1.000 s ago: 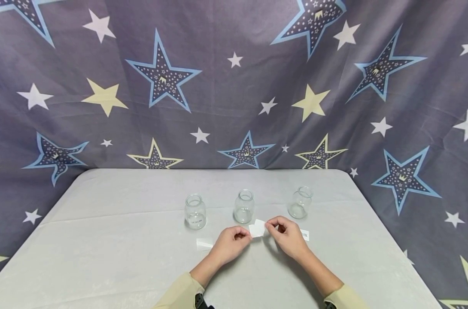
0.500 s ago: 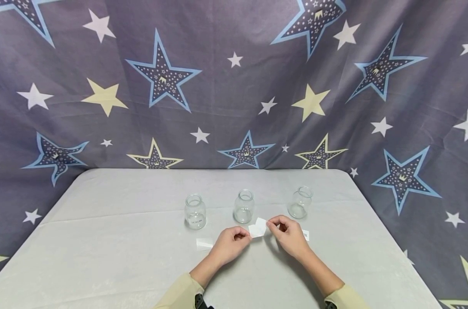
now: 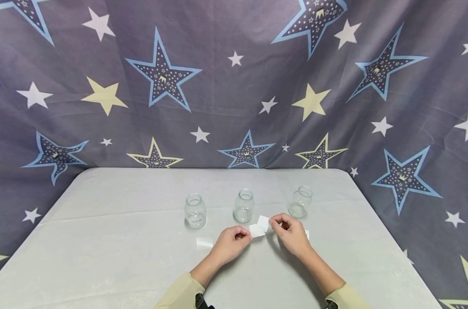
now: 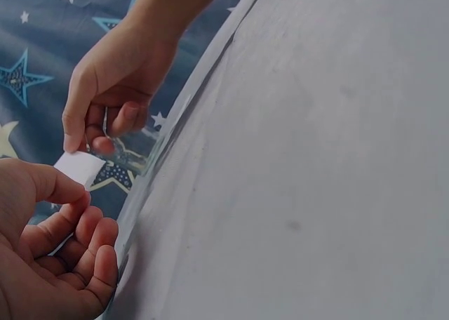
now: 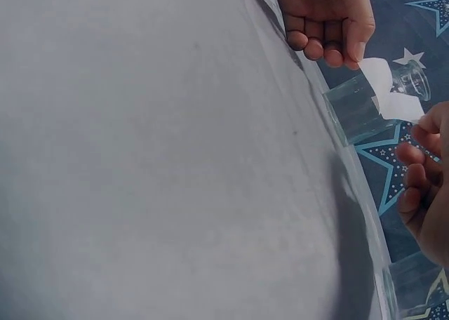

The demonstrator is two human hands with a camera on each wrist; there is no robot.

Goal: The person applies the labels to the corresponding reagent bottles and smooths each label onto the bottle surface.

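A small white sticker label [image 3: 256, 230] is held between both hands, in front of the middle glass jar [image 3: 243, 208]. My left hand [image 3: 229, 245] pinches its left part between thumb and forefinger. At the other side, my right hand [image 3: 292, 235] pinches a white flap [image 3: 263, 222] that stands away from the left part, the two still joined at a fold. In the right wrist view the flap [image 5: 403, 109] and the label [image 5: 377, 78] meet in a V before the jar. Which part is backing I cannot tell.
A left glass jar [image 3: 196, 213] bears a printed label low on its side. The right glass jar [image 3: 300, 202] stands farther right. A white strip [image 3: 205, 243] lies left of my left hand; another label [image 3: 307, 234] lies partly hidden behind my right hand.
My right hand has moved slightly right and away from me, drawing the flap farther from the left part of the label. The left hand stays almost in place.
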